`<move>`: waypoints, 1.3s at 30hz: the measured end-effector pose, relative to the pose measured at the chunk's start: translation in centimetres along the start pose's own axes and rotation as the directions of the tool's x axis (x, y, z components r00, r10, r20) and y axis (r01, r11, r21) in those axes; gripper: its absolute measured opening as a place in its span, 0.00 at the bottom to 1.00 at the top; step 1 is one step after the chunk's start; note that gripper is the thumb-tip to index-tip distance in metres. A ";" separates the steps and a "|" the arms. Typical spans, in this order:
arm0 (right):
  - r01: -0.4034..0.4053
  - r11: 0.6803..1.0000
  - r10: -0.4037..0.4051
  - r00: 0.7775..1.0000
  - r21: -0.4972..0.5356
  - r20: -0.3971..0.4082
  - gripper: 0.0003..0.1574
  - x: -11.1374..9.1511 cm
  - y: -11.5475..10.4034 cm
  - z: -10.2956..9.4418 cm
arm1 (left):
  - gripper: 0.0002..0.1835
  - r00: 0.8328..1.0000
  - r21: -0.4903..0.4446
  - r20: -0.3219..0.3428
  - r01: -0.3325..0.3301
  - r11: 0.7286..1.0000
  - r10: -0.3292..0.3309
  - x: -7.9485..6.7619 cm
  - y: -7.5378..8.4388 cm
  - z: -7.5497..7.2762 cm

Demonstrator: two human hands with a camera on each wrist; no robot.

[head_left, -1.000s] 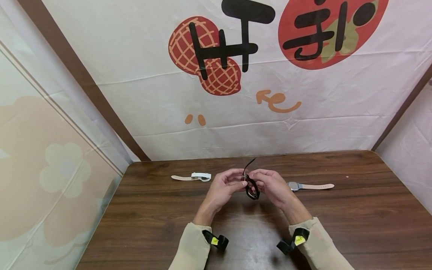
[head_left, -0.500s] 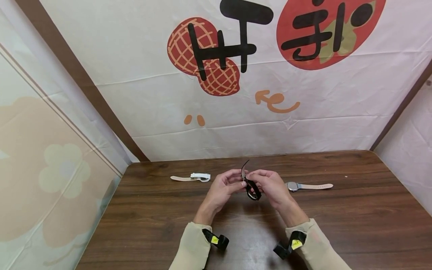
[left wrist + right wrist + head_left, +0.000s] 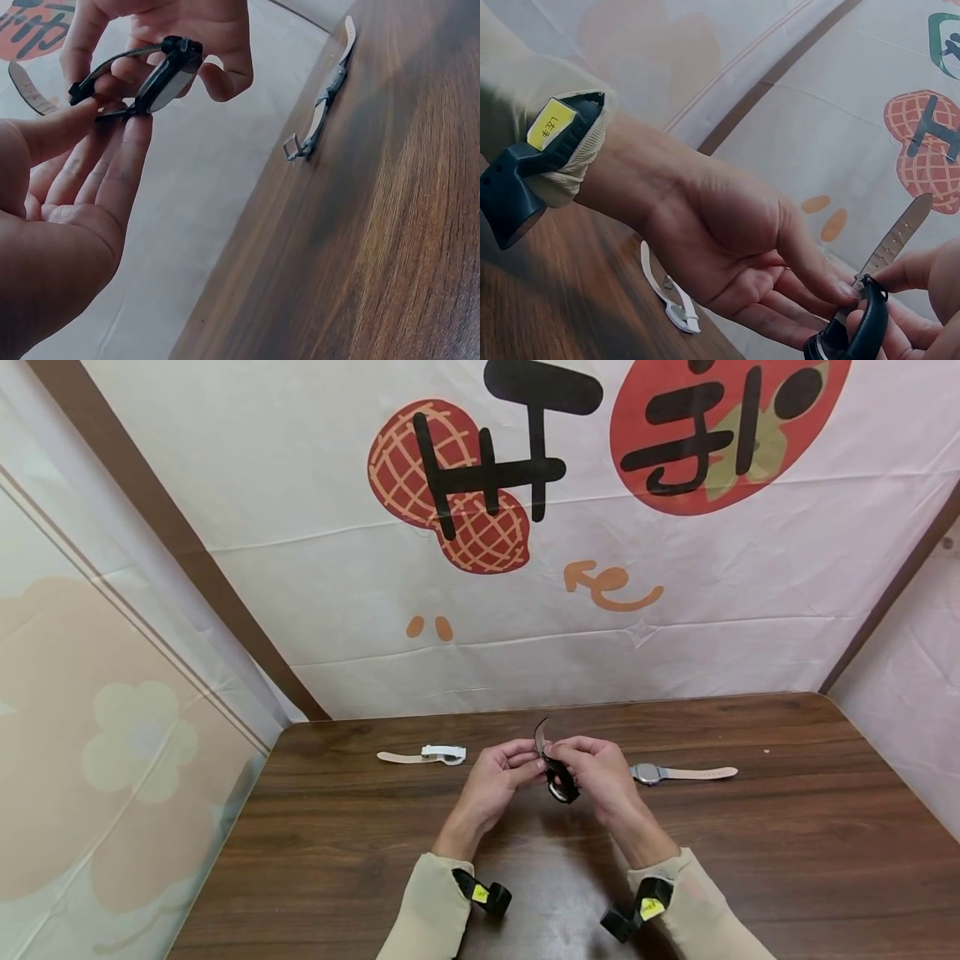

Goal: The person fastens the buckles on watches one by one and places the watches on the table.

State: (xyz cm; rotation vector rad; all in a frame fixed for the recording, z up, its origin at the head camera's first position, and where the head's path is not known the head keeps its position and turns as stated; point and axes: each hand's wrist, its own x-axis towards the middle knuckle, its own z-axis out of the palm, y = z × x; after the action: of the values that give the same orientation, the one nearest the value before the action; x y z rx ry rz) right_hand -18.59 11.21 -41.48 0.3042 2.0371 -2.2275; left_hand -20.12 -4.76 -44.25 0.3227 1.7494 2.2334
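Observation:
Both hands hold a black wristwatch [image 3: 561,785] above the middle of the table. My left hand [image 3: 497,783] pinches its strap near the buckle [image 3: 870,283] between thumb and fingers. From the other side, my right hand [image 3: 600,777] pinches the strap at the same spot. The strap is bent into a loop, and its free end [image 3: 900,236], pale on the inside with a row of holes, sticks up past the buckle. In the left wrist view the watch case [image 3: 161,82] hangs at the loop's far side. The right fingertips partly hide the buckle.
A white wristwatch [image 3: 444,754] lies to the left on the wooden table [image 3: 337,843]. To the right lies a light-blue wristwatch [image 3: 648,774], its pale strap stretched out. Behind the table hangs a printed white cloth [image 3: 480,668]. Each sleeve cuff carries a black wrist camera [image 3: 491,897].
The strap's free end has tipped left and its pale inner side shows more. The loop looks narrower in the head view. Both hands keep their hold, the right shifting slightly.

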 end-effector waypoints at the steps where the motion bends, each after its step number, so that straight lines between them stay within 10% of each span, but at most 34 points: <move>1: 0.001 1.000 -0.001 1.000 -0.001 -0.006 0.04 0.0 0.0 0.0 | 0.18 1.000 0.003 -0.004 -0.001 1.000 0.001 0.0 0.0 0.0; 21: 0.016 1.000 -0.015 0.993 0.002 -0.116 0.08 -0.2 0.4 0.6 | 0.14 0.998 0.175 -0.045 -0.036 0.984 0.044 0.1 0.1 0.7; 39: 0.067 0.989 -0.071 0.997 0.134 0.032 0.14 -0.2 0.5 -0.1 | 0.11 0.994 0.207 -0.107 0.003 0.978 0.020 0.0 0.2 0.4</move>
State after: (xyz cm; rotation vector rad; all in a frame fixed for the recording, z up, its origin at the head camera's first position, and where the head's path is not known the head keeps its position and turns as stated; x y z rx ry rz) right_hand -18.28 11.21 -41.90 0.2056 1.9138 -2.3965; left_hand -20.00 -4.48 -44.02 0.2570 2.0469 2.1137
